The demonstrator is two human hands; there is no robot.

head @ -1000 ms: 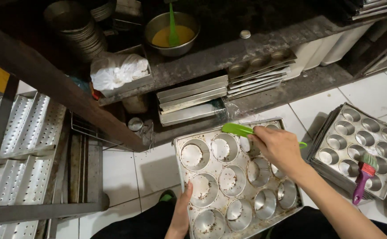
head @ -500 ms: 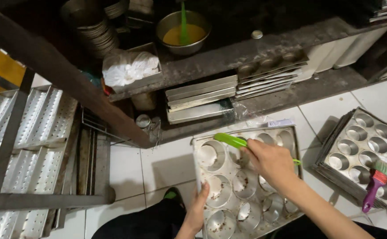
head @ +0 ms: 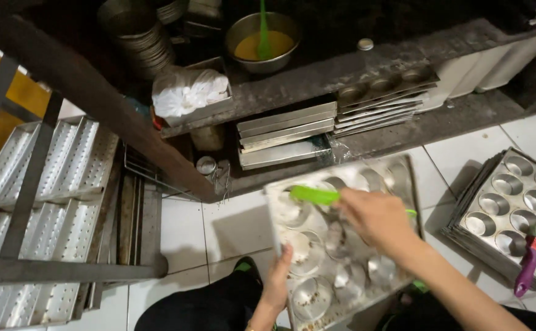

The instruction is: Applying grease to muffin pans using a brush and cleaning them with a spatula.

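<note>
Since the earlier frame the green tool has slid toward the left edge of the tray, the right hand has followed it across the cups, and the view has tipped a little lower.

The right hand (head: 375, 217) is closed around the handle of the green brush (head: 314, 195), whose front end lies over a cup in the upper left part of the muffin tray (head: 397, 178). The picture is blurred here from motion, so I cannot tell if the tip touches the metal. The left hand (head: 277, 279) grips the left edge of the same tray, with the thumb on top of the rim and the fingers under it. The tray is tilted and held above the white tile floor (head: 231, 227), in front of the person's dark trousers (head: 213, 306).

On the right, well apart from the hands, a stack of muffin trays (head: 513, 202) rests on the floor, and a brush with purple handle (head: 533, 257) lies on top of it. Behind the held tray, a low dark shelf (head: 415, 125) carries flat baking pans (head: 286, 135) and more muffin pans (head: 384, 95). On the shelf above stand a metal bowl (head: 262, 40) with yellow liquid and a green spatula (head: 263, 27) standing in it, a white plastic bag (head: 188, 92) and stacked round tins (head: 139, 37). At the left, perforated bread trays (head: 41, 165) sit in a metal rack.
</note>
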